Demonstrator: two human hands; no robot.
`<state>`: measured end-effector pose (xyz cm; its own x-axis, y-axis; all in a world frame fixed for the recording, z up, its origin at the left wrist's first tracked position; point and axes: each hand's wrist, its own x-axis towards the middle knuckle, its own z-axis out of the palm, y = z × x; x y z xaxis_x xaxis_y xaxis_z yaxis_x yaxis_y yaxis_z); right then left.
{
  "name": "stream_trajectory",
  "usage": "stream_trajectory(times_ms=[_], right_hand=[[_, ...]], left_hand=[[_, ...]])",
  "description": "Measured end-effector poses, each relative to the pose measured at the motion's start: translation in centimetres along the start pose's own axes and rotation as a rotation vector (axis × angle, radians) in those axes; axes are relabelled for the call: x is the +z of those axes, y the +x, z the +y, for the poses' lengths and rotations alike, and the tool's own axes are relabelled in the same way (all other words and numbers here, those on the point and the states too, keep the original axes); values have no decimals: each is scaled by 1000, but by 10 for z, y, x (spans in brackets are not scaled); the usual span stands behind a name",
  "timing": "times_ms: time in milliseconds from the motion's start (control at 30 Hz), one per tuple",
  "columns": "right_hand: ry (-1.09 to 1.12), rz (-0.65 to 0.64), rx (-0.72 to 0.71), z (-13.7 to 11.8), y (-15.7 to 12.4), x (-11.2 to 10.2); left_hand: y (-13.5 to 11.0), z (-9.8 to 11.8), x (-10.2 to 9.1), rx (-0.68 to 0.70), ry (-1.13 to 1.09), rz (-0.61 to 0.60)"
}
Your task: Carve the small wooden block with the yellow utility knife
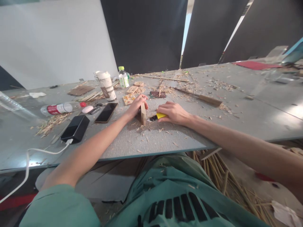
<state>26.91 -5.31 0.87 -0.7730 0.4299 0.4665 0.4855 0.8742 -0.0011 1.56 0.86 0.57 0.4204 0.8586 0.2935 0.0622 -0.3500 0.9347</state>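
My left hand (136, 106) is closed around a small upright wooden block (143, 114), standing on edge on the grey table (236, 110). My right hand (172, 112) is closed on a yellow-handled utility knife (158, 116), its dark tip pointing left at the block's base. Wood shavings lie scattered around both hands.
To the left lie a black power bank (75, 128) with white cable, a phone (106, 112), a lying water bottle (59, 108), a paper cup (106, 85) and a small green-capped bottle (123, 77). A long-handled tool (201, 97) rests behind. Bamboo sticks (220, 176) lie on the floor.
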Motion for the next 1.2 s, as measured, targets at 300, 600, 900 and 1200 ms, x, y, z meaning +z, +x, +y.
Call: stream_trajectory(times_ms=[300, 600, 900, 1200], right_hand=[[-111, -48, -75, -5, 3, 1], [-385, -43, -128, -18, 7, 1], [-486, 205, -80, -24, 4, 0], [-399, 42, -179, -18, 7, 0]], left_hand=[[-5, 9, 3, -6, -9, -76], [-5, 7, 6, 72, -39, -39], [-5, 8, 19, 155, -83, -49], [-1, 5, 19, 147, -81, -60]])
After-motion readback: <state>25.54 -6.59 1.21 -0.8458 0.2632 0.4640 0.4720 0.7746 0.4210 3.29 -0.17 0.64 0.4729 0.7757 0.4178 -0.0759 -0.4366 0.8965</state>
